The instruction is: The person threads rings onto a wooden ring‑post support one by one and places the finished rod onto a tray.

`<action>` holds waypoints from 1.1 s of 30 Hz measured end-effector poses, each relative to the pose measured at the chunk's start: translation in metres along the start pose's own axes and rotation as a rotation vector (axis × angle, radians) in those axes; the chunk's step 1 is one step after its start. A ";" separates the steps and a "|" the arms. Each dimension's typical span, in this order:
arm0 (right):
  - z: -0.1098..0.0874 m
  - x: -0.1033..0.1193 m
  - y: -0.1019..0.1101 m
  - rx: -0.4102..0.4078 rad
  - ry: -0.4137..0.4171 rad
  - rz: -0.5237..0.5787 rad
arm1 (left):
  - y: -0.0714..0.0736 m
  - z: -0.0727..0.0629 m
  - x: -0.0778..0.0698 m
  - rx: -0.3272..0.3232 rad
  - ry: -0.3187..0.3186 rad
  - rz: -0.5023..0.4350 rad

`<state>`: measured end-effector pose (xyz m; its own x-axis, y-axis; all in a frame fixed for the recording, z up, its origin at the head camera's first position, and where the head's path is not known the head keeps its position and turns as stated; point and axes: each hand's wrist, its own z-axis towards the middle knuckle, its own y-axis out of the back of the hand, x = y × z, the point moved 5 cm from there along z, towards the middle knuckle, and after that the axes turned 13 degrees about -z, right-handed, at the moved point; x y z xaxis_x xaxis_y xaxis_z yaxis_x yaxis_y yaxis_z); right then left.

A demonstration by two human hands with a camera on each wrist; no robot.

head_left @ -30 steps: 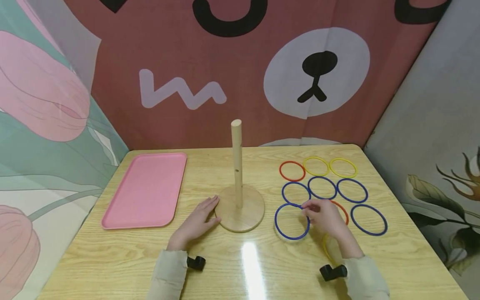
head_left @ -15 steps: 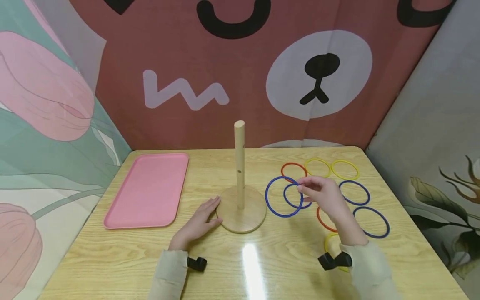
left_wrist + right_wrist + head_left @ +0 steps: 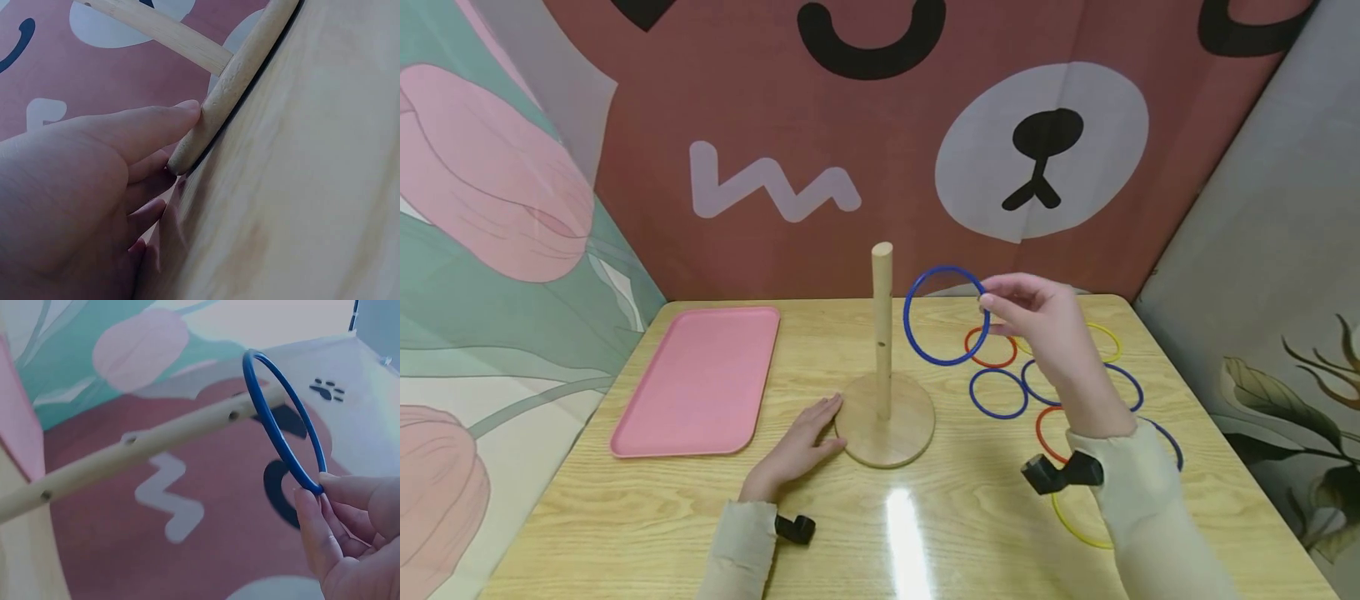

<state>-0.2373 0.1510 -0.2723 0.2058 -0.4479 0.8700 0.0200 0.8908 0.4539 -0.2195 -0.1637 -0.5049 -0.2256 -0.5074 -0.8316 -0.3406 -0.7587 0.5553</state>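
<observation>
My right hand (image 3: 1045, 321) pinches a thin blue ring (image 3: 947, 364) by its right side, between thumb and fingertips. The ring is held up in the air, to the right of the upper part of a wooden post (image 3: 883, 333). In the right wrist view the same blue ring (image 3: 267, 419) stands tilted and overlaps the post's end. My left hand (image 3: 801, 442) rests against the left edge of the post's round wooden base (image 3: 913, 417). The left wrist view shows the thumb touching the rim of the base (image 3: 231, 87), its fingers extended alongside.
A pink tray (image 3: 696, 383) lies at the left on the wooden table (image 3: 820, 542). Several rings lie on the right side, among them a red ring (image 3: 1037, 429), a blue ring (image 3: 998, 417) and a yellow ring (image 3: 1078, 536). My right arm partly hides some of them.
My right hand has lifted the blue ring from the front of the ring group, carrying it up and left towards the post. My left hand has stayed at the base.
</observation>
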 end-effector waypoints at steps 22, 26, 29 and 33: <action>0.032 0.033 -0.037 -0.107 -0.048 0.383 | 0.000 0.001 0.002 0.005 0.039 0.006; 0.033 0.025 -0.045 -0.091 -0.074 0.338 | 0.000 0.002 0.000 0.006 0.025 0.006; 0.032 0.016 -0.052 -0.071 -0.098 0.287 | 0.001 0.001 0.000 0.006 0.026 0.005; 0.030 0.000 -0.062 -0.022 -0.138 0.234 | 0.002 -0.002 0.001 0.000 0.034 0.001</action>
<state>-0.2677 0.0930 -0.2944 0.0725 -0.2344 0.9694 0.0093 0.9721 0.2344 -0.2185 -0.1663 -0.5043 -0.1947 -0.5216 -0.8307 -0.3408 -0.7582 0.5559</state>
